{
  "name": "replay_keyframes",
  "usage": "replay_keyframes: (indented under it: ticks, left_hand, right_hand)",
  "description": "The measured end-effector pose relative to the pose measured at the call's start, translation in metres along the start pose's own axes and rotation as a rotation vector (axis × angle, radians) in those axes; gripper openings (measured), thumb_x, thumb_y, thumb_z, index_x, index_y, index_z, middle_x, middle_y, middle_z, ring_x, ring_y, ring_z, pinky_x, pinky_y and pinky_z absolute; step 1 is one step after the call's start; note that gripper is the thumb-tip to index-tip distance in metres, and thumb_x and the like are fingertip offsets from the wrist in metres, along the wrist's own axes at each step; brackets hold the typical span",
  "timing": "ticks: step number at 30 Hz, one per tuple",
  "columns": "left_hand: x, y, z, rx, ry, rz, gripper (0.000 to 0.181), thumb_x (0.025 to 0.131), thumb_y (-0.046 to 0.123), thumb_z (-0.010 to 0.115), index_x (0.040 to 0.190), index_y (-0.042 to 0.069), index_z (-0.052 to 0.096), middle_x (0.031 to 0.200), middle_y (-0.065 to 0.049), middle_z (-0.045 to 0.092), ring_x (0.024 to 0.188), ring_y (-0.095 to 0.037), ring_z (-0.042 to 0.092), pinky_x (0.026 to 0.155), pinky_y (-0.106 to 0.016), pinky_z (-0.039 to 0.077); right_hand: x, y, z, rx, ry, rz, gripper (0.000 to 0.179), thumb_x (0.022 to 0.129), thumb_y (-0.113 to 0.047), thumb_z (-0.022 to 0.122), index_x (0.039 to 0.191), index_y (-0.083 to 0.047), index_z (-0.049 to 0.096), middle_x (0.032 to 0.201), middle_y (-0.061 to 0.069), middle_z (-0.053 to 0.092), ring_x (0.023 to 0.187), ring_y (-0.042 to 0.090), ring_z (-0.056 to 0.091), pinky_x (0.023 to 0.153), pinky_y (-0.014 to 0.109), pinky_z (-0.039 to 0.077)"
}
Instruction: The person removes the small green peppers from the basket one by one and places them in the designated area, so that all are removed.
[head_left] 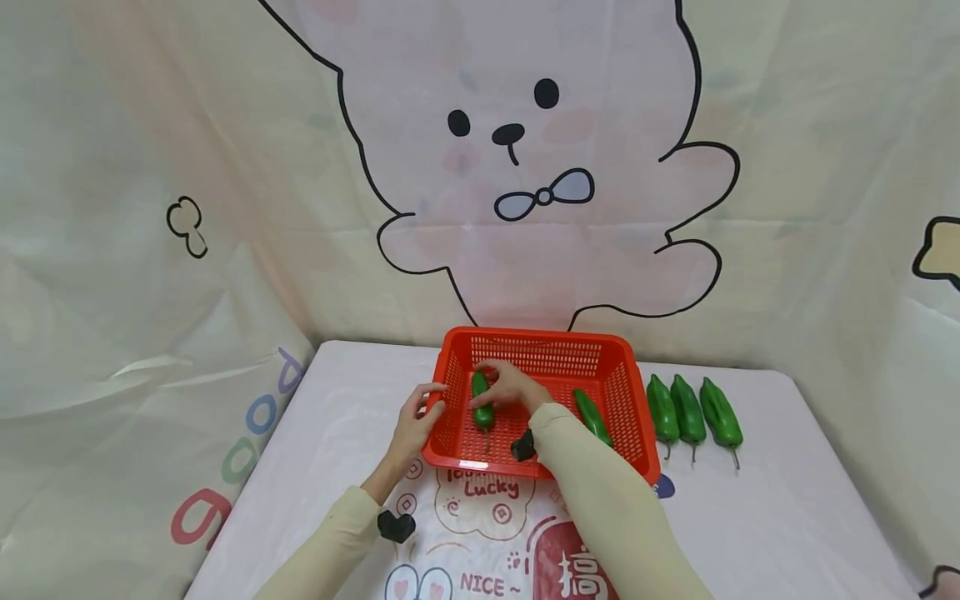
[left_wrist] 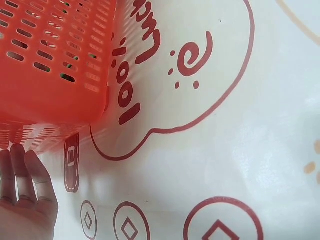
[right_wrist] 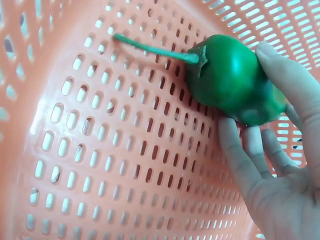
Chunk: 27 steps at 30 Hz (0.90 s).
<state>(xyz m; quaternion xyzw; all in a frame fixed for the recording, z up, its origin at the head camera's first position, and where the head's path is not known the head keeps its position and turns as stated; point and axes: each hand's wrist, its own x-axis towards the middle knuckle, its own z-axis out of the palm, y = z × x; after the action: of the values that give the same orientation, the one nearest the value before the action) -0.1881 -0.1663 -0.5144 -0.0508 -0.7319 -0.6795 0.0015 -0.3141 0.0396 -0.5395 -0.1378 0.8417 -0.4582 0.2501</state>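
A red plastic basket with slotted walls stands on the table. Inside it, toward its left side, my right hand grips a green pepper. In the right wrist view the thumb lies on one side of this pepper and the fingers on the other, its stem pointing away from the palm. Another green pepper lies in the right part of the basket, partly behind my right sleeve. My left hand touches the basket's left side from outside; its fingers look fairly straight against the wall.
Several things lie around: three green peppers sit in a row on the table just right of the basket. A printed white cloth covers the table. Behind it hangs a curtain with a cartoon bear.
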Motion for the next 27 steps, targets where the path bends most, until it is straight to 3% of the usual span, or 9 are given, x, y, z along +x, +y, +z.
replay_keyframes:
  ticks: [8, 16, 22, 27]
  left_hand:
    - [-0.001, 0.002, -0.001, 0.006, 0.0, -0.005, 0.033, 0.104, 0.002, 0.054, 0.136, -0.006, 0.05, 0.128, -0.039, 0.048, 0.111, -0.059, 0.05, 0.09, -0.067, 0.049]
    - [-0.001, 0.004, 0.0, 0.022, -0.002, 0.0, 0.033, 0.104, 0.005, 0.056, 0.136, -0.003, 0.052, 0.127, -0.038, 0.05, 0.104, -0.044, 0.056, 0.09, -0.067, 0.049]
    - [-0.001, 0.004, -0.001, 0.013, -0.013, 0.005, 0.035, 0.105, 0.009, 0.057, 0.136, -0.004, 0.051, 0.129, -0.039, 0.047, 0.111, -0.059, 0.05, 0.09, -0.067, 0.049]
    - [-0.001, 0.002, -0.001, 0.002, -0.017, 0.008, 0.035, 0.105, 0.009, 0.057, 0.137, -0.004, 0.05, 0.13, -0.04, 0.047, 0.112, -0.061, 0.05, 0.089, -0.067, 0.049]
  right_hand:
    - [-0.012, -0.008, 0.001, 0.101, -0.001, 0.018, 0.07, 0.086, -0.004, 0.081, 0.147, 0.001, 0.046, 0.138, 0.025, 0.048, 0.111, 0.033, 0.058, 0.083, 0.037, 0.058]
    - [-0.011, -0.005, -0.004, 0.223, -0.023, 0.032, 0.07, 0.084, 0.0, 0.081, 0.146, -0.001, 0.049, 0.136, 0.023, 0.048, 0.11, 0.034, 0.058, 0.085, 0.044, 0.058]
    - [-0.01, 0.0, -0.009, 0.291, -0.058, 0.026, 0.067, 0.086, 0.001, 0.078, 0.146, -0.002, 0.049, 0.136, 0.023, 0.048, 0.112, 0.035, 0.057, 0.085, 0.045, 0.057]
    - [-0.01, 0.001, -0.011, 0.337, -0.066, 0.037, 0.065, 0.088, 0.004, 0.074, 0.147, -0.004, 0.048, 0.136, 0.024, 0.046, 0.113, 0.036, 0.056, 0.085, 0.045, 0.058]
